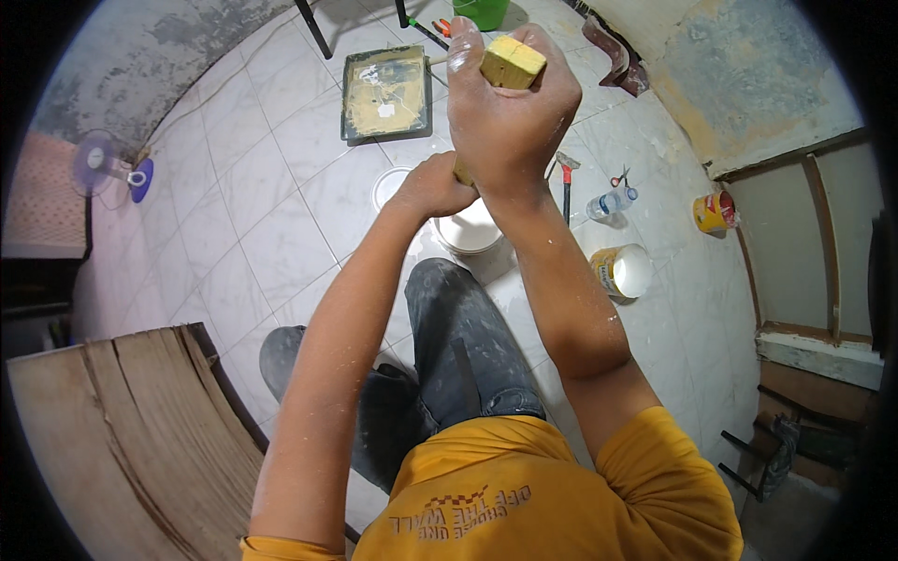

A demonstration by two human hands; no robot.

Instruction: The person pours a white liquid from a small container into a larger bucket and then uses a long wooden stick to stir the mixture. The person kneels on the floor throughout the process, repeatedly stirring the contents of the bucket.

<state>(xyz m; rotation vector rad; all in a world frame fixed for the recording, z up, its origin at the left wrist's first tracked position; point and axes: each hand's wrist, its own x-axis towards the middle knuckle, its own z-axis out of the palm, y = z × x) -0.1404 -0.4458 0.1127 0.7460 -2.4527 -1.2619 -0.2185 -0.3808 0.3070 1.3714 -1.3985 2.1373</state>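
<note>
Both my hands are wrapped round a squared wooden stick (pixel 513 62), held upright. My right hand (pixel 513 126) grips it near its yellowish top end. Lower down, my left hand (pixel 438 187) is closed on it, and a sliver of wood shows between the two hands. Directly below them stands a white bucket (pixel 472 234) with white, smooth-looking contents. The stick's lower end is hidden by my hands, so I cannot tell whether it reaches into the bucket. A white round lid or tub (pixel 385 187) lies behind my left wrist, partly covered.
A black paint tray (pixel 348 122) with beige residue lies ahead on the tiles. To the right are a red-and-black scraper (pixel 567 178), scissors (pixel 620 177), a plastic bottle (pixel 613 203), a yellow tub (pixel 608 268) and a yellow can (pixel 708 214). A fan (pixel 122 172) and wooden boards (pixel 140 421) stand left.
</note>
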